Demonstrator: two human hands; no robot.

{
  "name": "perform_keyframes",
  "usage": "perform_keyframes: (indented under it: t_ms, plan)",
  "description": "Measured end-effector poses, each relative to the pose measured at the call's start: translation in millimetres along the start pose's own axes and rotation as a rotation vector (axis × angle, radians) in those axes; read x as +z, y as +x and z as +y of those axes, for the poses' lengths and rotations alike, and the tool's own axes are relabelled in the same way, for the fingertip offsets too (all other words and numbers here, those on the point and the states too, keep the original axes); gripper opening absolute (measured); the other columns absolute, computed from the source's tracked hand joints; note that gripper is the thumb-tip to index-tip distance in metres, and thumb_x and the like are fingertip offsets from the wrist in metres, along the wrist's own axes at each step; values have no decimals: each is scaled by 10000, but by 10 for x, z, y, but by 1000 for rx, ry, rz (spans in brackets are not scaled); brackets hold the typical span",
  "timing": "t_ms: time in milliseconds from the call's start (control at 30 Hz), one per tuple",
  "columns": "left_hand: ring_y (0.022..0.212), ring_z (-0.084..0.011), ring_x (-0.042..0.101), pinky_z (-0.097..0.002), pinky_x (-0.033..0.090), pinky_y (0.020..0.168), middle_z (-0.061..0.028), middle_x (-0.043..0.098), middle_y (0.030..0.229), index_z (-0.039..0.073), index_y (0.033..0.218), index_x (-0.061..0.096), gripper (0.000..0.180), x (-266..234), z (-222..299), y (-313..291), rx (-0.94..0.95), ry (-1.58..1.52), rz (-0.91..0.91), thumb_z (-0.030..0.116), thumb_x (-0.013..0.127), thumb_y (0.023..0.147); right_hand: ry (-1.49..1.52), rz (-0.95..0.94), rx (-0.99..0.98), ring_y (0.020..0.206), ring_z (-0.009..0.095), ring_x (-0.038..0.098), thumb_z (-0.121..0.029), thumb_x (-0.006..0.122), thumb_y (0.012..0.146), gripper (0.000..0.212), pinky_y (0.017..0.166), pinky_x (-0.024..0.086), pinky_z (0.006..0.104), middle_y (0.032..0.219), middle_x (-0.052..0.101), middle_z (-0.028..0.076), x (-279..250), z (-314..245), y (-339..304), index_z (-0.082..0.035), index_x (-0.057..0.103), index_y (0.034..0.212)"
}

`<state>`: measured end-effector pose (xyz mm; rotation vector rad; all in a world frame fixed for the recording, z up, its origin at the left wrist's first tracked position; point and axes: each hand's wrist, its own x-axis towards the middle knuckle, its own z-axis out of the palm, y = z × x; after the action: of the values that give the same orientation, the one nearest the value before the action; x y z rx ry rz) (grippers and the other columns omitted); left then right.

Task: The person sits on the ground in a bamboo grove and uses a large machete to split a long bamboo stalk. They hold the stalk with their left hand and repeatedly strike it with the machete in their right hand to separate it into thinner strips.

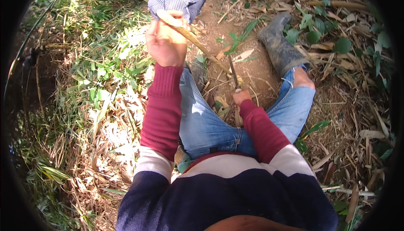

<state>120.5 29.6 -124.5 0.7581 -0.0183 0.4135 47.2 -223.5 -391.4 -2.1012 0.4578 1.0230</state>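
My left hand (166, 43) is raised at the upper left of centre, palm partly showing. Its fingers close around a long yellowish bamboo strip (202, 50), which slants down to the right toward the ground between my legs. Bright sunlight washes out the fingertips. Lower, in front of my lap, my right hand (241, 96) grips a knife (234, 72) with a dark narrow blade pointing away from me. Its long pale handle runs back beneath the fist toward my lap. The blade tip lies close to some green leaves, right of the strip.
A person in a checked shirt (176, 0) sits just beyond my left hand. My right leg is bent outward, with a muddy rubber boot (280, 41) on bare soil (254, 69). Dry leaf litter (113, 147) and green plants (313, 29) lie on both sides.
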Motion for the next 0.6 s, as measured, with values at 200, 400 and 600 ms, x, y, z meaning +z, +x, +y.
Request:
perform_keyframes:
  t_ms: [200, 400, 600]
  plan:
    - [1040, -172, 559, -328, 425, 972, -101, 616, 1162, -35, 1193, 582, 269, 53, -55, 55, -9, 137, -65, 165, 531, 1019, 363, -115, -96, 437, 212, 582, -134, 657, 894, 176, 420, 494, 389, 593, 596, 96, -165, -288, -139, -4, 594, 794]
    - [937, -104, 629, -260, 493, 840, -50, 671, 1037, -2, 1141, 623, 163, -27, -32, 109, 110, 495, -27, 111, 624, 1023, 410, -184, -132, 478, 217, 645, -152, 682, 851, 202, 443, 527, 393, 628, 634, 122, -254, -371, -185, 39, 618, 869]
    - [825, -101, 654, -258, 537, 723, -67, 701, 957, 27, 1049, 590, 131, -95, -64, 151, 225, 645, 152, 136, 654, 1010, 414, -159, -146, 445, 209, 585, -139, 673, 867, 187, 423, 501, 391, 613, 599, 102, -191, -353, -186, 22, 612, 795]
